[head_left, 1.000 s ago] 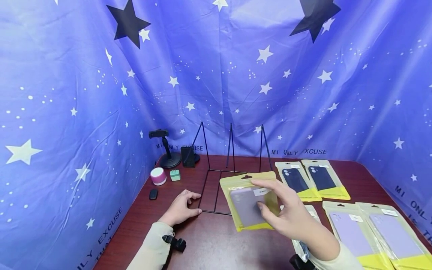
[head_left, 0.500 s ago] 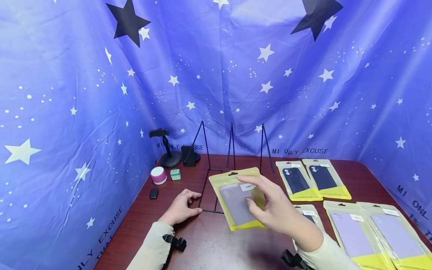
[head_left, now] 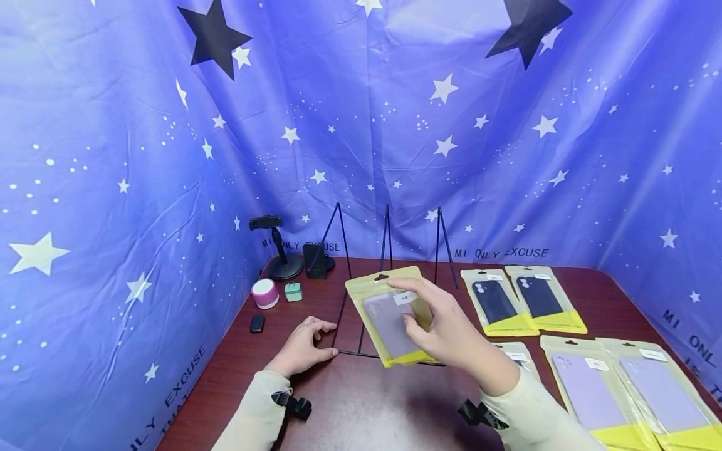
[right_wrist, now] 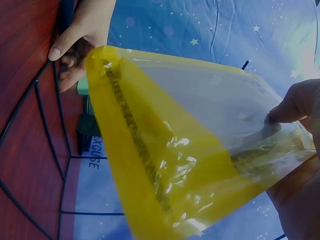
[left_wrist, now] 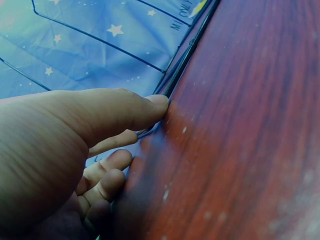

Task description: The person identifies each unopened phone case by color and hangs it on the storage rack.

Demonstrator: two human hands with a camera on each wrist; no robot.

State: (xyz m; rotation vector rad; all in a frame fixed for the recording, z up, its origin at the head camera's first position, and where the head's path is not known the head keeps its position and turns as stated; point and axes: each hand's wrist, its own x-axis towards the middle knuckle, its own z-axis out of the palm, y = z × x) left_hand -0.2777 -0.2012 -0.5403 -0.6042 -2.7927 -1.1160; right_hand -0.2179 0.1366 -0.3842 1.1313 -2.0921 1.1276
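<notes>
**Snag, slip and shift hazards noted at the rack**

Far left: a phone stand, a pink-and-white tub and a green plug stand on the table, clear of the work. No hazard recorded there.

Next right: the left grip has thumb and fingers about the front left corner of the wire rack. How firmly it bears cannot be told. The rack is thin wire and is judged light; were this hold to slacken, a knock could slide or twist it.

Centre: the pouch, with a lilac case inside, is tilted in the air above the rack's front part. The right grip pinches it at its right side, thumb on the face. Two faults are foreseeable: the glossy film may slip under so one-sided a hold, and the unsupported left edge may swing and catch a wire. The head view gives depth poorly, so the clearance to the rack is not certified.

Right: the right sleeve lies across the view of a partly hidden packet. A low backward sweep could drag that packet or the neighbouring lilac packets askew. The dark-case packets behind appear less exposed.
</notes>
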